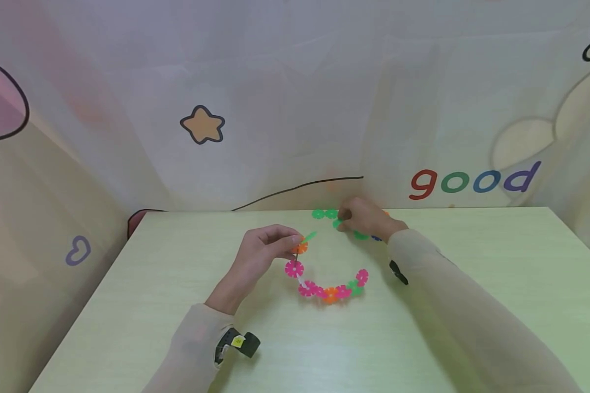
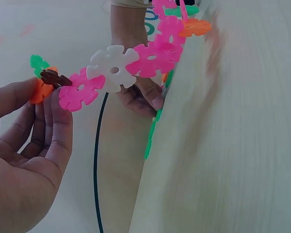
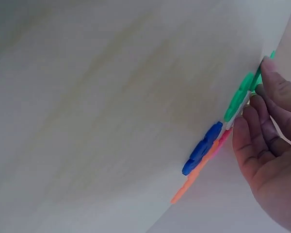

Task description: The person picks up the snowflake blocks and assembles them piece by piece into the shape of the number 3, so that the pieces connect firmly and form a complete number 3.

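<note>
Pale surface [image 1: 128,327], patterned cloth [image 1: 295,109], and a flower chain [image 1: 307,288] held by one end

Behind the surface rose the cloth, printed with a star [image 1: 202,125] and the word "good" [image 1: 474,177]. The chain of notched plastic flowers lay in a curve near the middle of the surface, pink for the most part, with white, orange and green among them.

The left hand [image 1: 260,252] pinched an orange flower [image 2: 40,92] at the chain's near-left end, beside a brown flower [image 2: 55,78] and a green one [image 2: 39,64]. That grip raised the end above the surface, probably so the last links stayed within easy reach and the joints bore little strain. Exactly where the chain touched down could not be told.

Toward the back edge, the right hand [image 1: 366,215] bent over the spare flowers, thumb and fingertips pinching a green flower [image 1: 337,224]. Whether it had left the surface was unclear. Other spares lay flat along that edge, among them a blue flower [image 3: 202,149], likely kept there so the chain had room in front.
</note>
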Motion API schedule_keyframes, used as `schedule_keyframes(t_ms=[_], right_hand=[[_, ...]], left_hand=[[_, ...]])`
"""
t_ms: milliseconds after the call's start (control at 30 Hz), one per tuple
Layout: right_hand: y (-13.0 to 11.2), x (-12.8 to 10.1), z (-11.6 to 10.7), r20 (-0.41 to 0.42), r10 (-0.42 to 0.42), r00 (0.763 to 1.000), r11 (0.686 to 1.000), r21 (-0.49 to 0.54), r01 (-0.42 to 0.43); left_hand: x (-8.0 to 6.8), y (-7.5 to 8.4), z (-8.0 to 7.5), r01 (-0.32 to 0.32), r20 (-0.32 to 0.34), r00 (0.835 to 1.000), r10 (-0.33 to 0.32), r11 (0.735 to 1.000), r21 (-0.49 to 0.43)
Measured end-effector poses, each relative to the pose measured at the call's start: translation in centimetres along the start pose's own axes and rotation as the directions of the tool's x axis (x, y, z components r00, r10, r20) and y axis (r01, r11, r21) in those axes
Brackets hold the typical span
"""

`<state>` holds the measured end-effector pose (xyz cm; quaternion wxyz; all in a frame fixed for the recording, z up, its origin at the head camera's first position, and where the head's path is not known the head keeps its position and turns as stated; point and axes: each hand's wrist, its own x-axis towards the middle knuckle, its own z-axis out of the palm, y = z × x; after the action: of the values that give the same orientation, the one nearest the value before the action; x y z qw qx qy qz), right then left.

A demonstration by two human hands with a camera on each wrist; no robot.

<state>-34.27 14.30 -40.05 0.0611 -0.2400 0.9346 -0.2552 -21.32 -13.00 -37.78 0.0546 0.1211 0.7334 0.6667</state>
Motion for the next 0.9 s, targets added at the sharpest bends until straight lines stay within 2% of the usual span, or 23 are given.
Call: schedule_keyframes(t_ms=[133,300,433,533,633,767,900], right_hand=[[-0.2,-0.1,-0.1,0.008,0.035,0.999,0.999,0.028,-0.035],[-0.5,-0.8,-0.2,-0.036,0.037,0.999,0.994,0.1,-0.034],[-1.2,-2.1,-0.6,-0.089,0.058,0.994,0.972,0.232,-0.036],[-1.9,-3.3,-0.8,-0.151,0.077,0.986,0.934,0.357,-0.018],[-2.8,-4.5,-0.9,-0.229,0.068,0.971,0.89,0.454,0.044],[-4.0,-6.0,-0.8,-0.32,0.043,0.947,0.823,0.549,0.148],[-5.4,-7.1,-0.5,-0.354,0.037,0.934,0.752,0.625,0.207]], left_hand=[[0.0,0.0,0.0,0.001,-0.004,1.0,-0.001,1.0,0.01],[0.1,0.0,0.1,0.008,-0.011,1.0,-0.008,1.0,0.013],[0.2,0.0,0.2,0.017,-0.02,1.0,-0.016,1.0,0.017],[0.2,0.0,0.3,0.022,-0.029,0.999,-0.021,1.0,0.021],[0.1,0.0,0.4,0.026,-0.039,0.999,-0.025,0.999,0.023],[0.1,0.0,0.5,0.025,-0.047,0.999,-0.024,0.999,0.022],[0.1,0.0,0.4,0.016,-0.049,0.999,-0.015,1.0,0.022]])
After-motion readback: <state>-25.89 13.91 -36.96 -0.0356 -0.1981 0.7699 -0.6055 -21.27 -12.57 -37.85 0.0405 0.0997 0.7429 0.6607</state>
